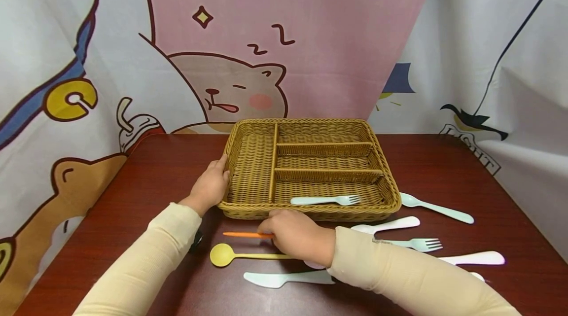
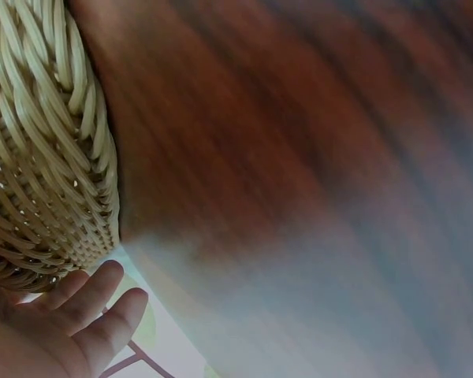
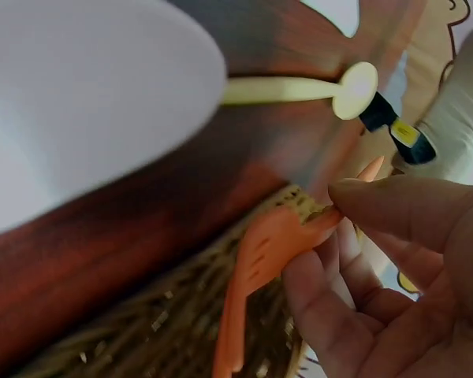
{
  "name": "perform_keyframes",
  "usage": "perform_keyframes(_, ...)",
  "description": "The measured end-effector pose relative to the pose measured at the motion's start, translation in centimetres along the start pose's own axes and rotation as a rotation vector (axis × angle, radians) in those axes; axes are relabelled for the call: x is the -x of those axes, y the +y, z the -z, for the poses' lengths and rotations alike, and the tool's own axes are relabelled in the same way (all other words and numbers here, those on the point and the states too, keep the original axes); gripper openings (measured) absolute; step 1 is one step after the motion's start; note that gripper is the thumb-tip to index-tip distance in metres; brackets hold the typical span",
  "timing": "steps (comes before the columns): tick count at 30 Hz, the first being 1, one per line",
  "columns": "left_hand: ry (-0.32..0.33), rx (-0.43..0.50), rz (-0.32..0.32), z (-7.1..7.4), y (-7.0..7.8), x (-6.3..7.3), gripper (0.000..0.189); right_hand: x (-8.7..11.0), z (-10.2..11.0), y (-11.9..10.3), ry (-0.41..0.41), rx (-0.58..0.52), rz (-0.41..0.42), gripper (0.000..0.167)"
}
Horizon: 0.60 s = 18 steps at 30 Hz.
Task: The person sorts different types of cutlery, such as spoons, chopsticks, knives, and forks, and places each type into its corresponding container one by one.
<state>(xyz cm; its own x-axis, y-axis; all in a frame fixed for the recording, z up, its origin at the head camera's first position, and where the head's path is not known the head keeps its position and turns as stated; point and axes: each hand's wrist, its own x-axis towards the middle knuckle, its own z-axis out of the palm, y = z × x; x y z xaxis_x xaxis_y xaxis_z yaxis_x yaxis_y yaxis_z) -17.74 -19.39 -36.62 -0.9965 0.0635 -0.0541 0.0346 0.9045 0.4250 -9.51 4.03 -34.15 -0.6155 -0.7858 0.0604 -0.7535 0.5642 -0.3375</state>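
My left hand (image 1: 210,185) rests against the left end of a wicker basket (image 1: 271,163), its fingers (image 2: 102,303) fairly straight alongside the woven wall. Just in front of the basket, my right hand (image 1: 301,237) pinches an orange fork (image 3: 272,244) between thumb and fingers. The fork's handle (image 1: 245,234) points left in the head view; its head is hidden there beneath the hand. A mint fork (image 1: 326,200) lies in the basket's front compartment, close to the front rim. Below the right hand are a yellow spoon (image 1: 222,255) and a mint knife (image 1: 275,279).
To the right lie a mint spoon (image 1: 437,207), a white utensil (image 1: 395,225), another mint fork (image 1: 421,244) and a white handle (image 1: 479,258), partly behind the right sleeve. Dividers (image 1: 324,144) split the basket. A printed curtain (image 1: 310,35) hangs behind the dark red table (image 1: 177,153).
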Motion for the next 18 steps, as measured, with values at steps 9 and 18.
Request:
perform_keyframes(9, 0.01, 0.0, -0.012, -0.1, 0.0, -0.1, 0.055, 1.3, 2.9, 0.4, 0.037, -0.065, 0.006, 0.035)
perform_keyframes(18, 0.014, 0.0, -0.009, -0.1, 0.0, 0.0, 0.055, 2.3, 6.1, 1.9, 0.096, -0.087, 0.002, 0.034)
